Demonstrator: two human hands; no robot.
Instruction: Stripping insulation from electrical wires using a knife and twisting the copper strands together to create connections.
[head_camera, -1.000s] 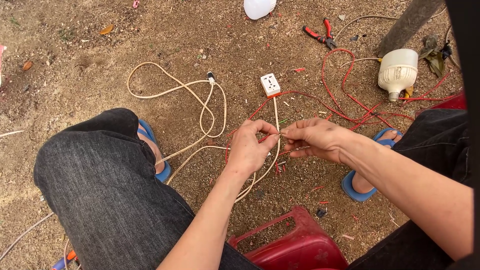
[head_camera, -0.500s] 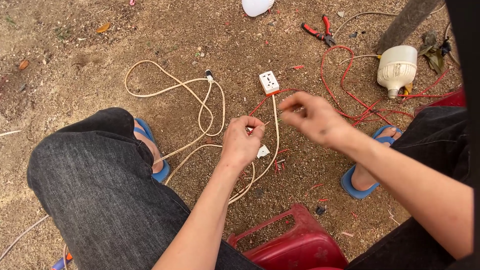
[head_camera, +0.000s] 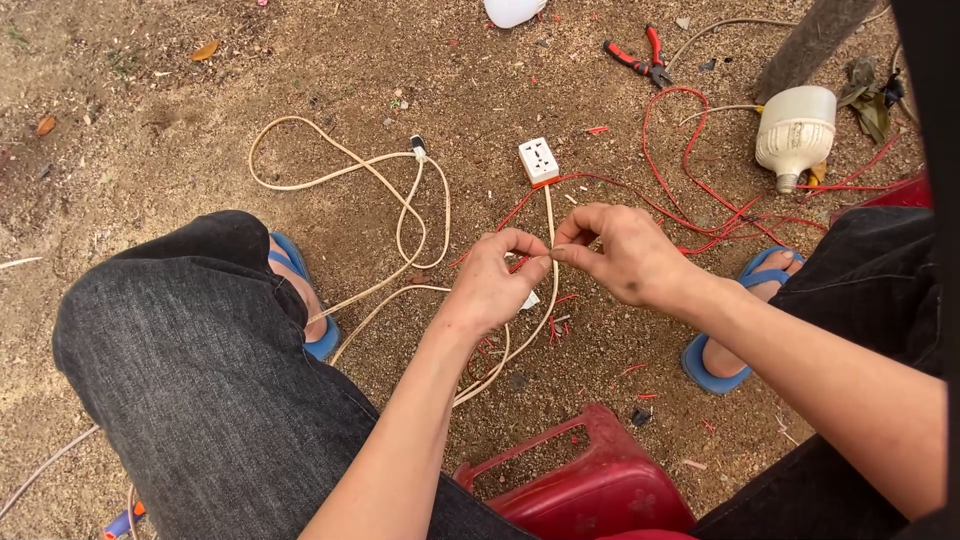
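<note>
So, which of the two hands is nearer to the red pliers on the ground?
The right hand. It is below and slightly left of the red pliers; the left hand is farther left and lower.

An outdoor yard used as a makeshift electrical work spot; bare sandy ground strewn with dry leaves; pliers, red wire, a beige cable, a white socket and a bulb lie straight on the dirt.

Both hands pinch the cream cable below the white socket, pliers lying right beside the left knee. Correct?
Not the pliers. The head view shows the pliers far off at the top, past the socket. Both the left hand and right hand do pinch the cable.
</note>
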